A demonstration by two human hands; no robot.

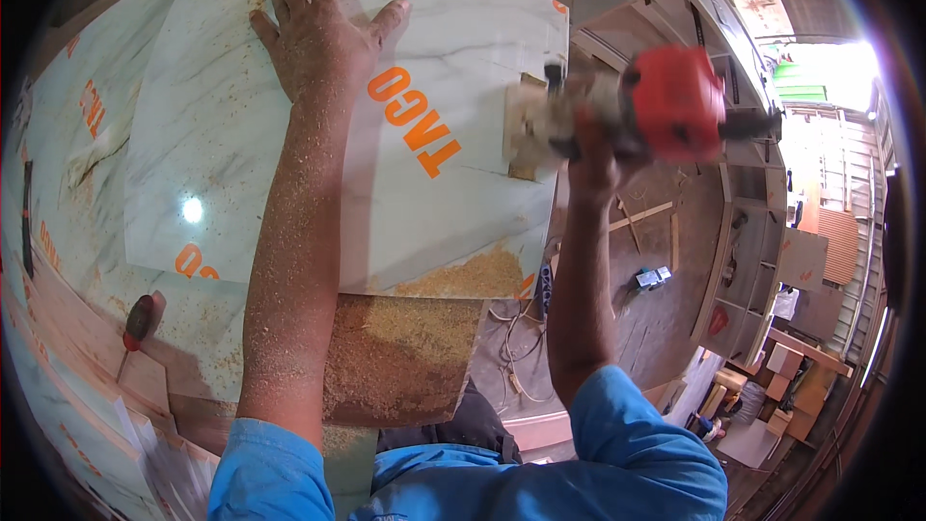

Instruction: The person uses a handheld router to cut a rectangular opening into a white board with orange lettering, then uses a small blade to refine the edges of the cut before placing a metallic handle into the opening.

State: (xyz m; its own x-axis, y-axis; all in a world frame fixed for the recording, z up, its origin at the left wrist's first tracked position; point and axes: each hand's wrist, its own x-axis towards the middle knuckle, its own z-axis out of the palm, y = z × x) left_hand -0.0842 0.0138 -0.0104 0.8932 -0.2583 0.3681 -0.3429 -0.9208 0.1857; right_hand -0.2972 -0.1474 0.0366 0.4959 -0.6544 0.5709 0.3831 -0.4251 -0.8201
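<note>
The right hand (600,166) has its grip closed around the body of a red power tool (677,101), both blurred; the tool sits at the right edge of a white marbled panel (280,164), its pale base overlapping that edge, though the blur hides exactly how it bears there. A small brown wooden piece (525,169) shows beside the base. The left hand (323,50) holds nothing: it lies palm down near the panel's far edge, fingers and thumb spread wide, and sawdust speckles its forearm. The panel, with orange lettering, rests on the desk (82,169), whose top is marbled too and reaches out past the panel's left edge. More sawdust (473,273) is heaped at the panel's near right corner and strewn over a brown board (376,386) jutting out below the near edge. Towards the desk's near left corner lies a screwdriver (140,320) with a red and black handle. Beyond the right edge, the floor (627,323) carries a looped cable (514,367), wooden strips (674,241) and a small silvery-blue object (653,278), with a pale cabinet frame (728,265) farther right.
</note>
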